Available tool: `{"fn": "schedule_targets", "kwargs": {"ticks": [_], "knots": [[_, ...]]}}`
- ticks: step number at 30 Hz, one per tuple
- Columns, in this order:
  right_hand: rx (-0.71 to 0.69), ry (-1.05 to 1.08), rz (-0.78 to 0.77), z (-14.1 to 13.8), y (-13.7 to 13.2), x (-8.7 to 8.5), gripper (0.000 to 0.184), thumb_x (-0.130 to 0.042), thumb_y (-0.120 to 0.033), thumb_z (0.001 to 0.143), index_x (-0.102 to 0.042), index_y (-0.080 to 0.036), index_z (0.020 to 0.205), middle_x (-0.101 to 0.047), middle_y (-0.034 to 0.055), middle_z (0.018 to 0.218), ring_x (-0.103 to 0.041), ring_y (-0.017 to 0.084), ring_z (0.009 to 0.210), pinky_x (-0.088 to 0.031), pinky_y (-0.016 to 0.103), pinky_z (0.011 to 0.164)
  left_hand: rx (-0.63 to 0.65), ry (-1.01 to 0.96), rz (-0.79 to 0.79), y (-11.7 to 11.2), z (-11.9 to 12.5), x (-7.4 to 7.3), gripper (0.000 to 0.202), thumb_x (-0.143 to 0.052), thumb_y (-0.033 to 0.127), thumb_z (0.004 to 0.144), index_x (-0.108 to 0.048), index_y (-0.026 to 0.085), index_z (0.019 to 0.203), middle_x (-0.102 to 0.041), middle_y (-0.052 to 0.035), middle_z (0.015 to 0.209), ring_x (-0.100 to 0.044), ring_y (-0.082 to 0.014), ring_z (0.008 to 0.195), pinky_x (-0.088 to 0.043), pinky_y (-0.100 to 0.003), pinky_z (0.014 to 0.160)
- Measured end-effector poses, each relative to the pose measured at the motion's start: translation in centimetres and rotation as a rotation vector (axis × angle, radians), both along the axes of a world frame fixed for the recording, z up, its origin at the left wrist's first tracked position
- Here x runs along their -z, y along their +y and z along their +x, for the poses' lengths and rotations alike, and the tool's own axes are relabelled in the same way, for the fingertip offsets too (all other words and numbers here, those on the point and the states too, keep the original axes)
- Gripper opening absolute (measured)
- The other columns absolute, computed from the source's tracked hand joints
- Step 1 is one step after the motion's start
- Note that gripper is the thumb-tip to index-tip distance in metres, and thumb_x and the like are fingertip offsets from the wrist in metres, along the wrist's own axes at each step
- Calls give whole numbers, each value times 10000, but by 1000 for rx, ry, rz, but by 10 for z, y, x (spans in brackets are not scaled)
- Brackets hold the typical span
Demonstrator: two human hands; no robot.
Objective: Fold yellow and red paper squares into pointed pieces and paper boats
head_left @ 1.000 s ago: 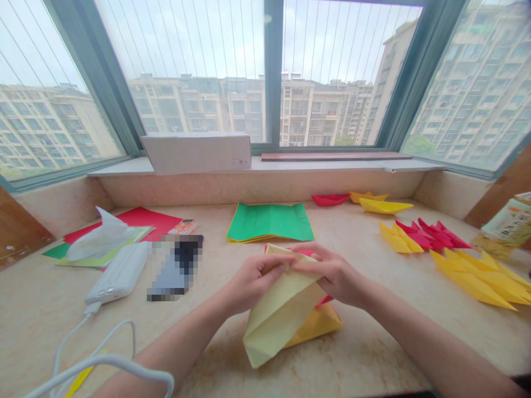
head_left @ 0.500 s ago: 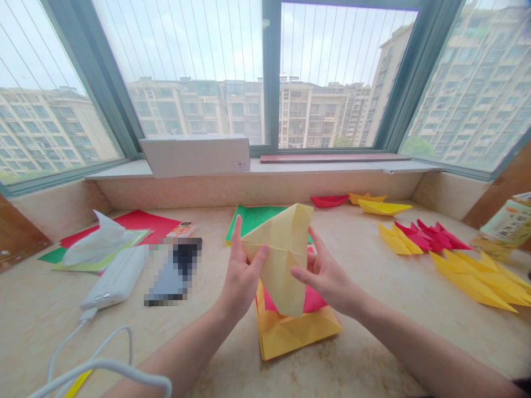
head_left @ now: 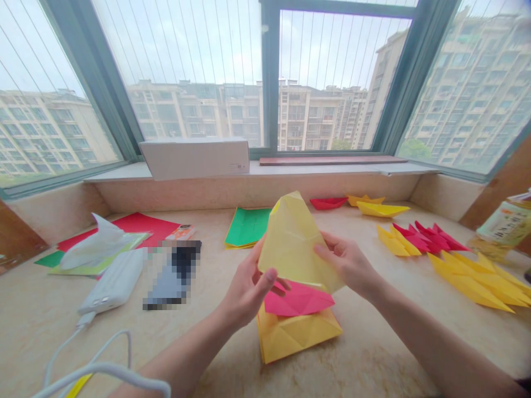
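A pale yellow sheet of folded paper (head_left: pixel 292 237) is held up between both hands, above the counter. My left hand (head_left: pixel 253 282) grips its lower left edge, thumb in front and fingers partly behind it. My right hand (head_left: pixel 344 257) pinches the right side, with the thumb on the near face. Beneath the sheet lies a creased pink paper (head_left: pixel 296 301) on top of a stack of creased yellow papers (head_left: pixel 301 337). A stack with a green sheet (head_left: pixel 249 226) uppermost lies just beyond, partly covered by the held paper.
Folded yellow paper boats (head_left: pixel 477 276), pink ones (head_left: pixel 429 235) and a red one (head_left: pixel 328 203) sit to the right. A phone (head_left: pixel 174 276), white power bank (head_left: pixel 112 282) with cable (head_left: pixel 108 367), and tissue pack (head_left: pixel 91 246) are left. A white box (head_left: pixel 194 159) stands on the sill.
The yellow paper has been turned in the hands, so its wide edge now faces down. My left hand has lowered slightly, and my right hand has shifted right.
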State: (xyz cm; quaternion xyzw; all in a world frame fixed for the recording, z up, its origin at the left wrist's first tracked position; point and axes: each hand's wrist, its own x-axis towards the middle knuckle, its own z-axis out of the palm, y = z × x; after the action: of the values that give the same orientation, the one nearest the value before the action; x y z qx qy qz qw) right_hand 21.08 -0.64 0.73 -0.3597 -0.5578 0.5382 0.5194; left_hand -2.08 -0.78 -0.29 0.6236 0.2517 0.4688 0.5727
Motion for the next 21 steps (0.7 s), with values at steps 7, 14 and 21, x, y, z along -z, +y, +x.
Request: {"fn": "schedule_targets", "kwargs": {"ticks": [7, 14, 21], "knots": [[-70, 35, -40, -5, 0, 5, 525, -714, -399, 854, -592, -296, 1354, -714, 76, 1205, -723, 232, 971, -594, 371, 842, -108, -79, 37, 3, 4, 4, 567, -391, 535, 989, -441, 257, 1481, -529, -97, 1467, -491, -289, 1344, -433, -408, 1095], [8, -181, 132, 3, -4, 4, 804, -650, -537, 872, -267, -333, 1548, -565, 125, 1405, -640, 289, 1163, -565, 465, 922, -261, 217, 136, 6, 4, 0, 417, -521, 368, 966, -601, 238, 1354, -663, -68, 1311, -608, -258, 1187, -450, -395, 1050], [0, -766, 546, 13, -7, 0, 977, -845, -587, 626, -441, -318, 1474, -292, 120, 1589, -302, 375, 1448, -327, 561, 1144, -408, 149, 87, 5, 10, 3, 401, -547, 341, 949, -626, 222, 1324, -647, -57, 1329, -548, -241, 1271, -396, -379, 1114]]}}
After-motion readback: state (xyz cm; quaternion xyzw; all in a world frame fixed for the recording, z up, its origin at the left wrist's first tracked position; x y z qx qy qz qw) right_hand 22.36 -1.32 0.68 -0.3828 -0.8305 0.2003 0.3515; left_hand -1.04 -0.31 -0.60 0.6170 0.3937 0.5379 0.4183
